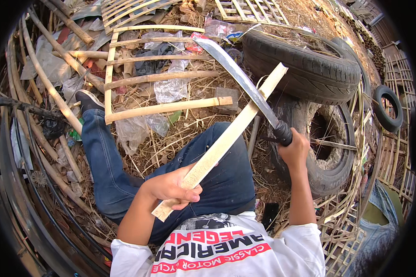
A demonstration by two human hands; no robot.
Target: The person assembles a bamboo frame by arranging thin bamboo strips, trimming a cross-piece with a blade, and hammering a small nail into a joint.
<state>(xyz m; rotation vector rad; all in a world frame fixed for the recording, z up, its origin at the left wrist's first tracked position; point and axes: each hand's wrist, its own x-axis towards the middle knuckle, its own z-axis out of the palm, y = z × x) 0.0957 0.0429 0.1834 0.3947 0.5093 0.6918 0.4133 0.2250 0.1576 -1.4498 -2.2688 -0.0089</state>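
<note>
My left hand [173, 187] is closed round the lower end of a pale bamboo strip [222, 144], which slants up and away to the right over my bent knee. In my right hand [293, 147] is the black handle of a machete [238, 74]. Its long curved blade points up to the left and crosses the strip near the strip's far end, apparently touching it. Beyond my legs lies a bamboo frame [162, 78], with several slats joined to one side piece and their right ends free.
Old tyres [305, 64] are stacked on the right, and another tyre [388, 108] lies farther off. Bamboo poles [55, 97] and black tubing [46, 207] crowd the left. Plastic scraps [171, 87] and straw litter the ground. Bamboo lattice [252, 11] lies at the back.
</note>
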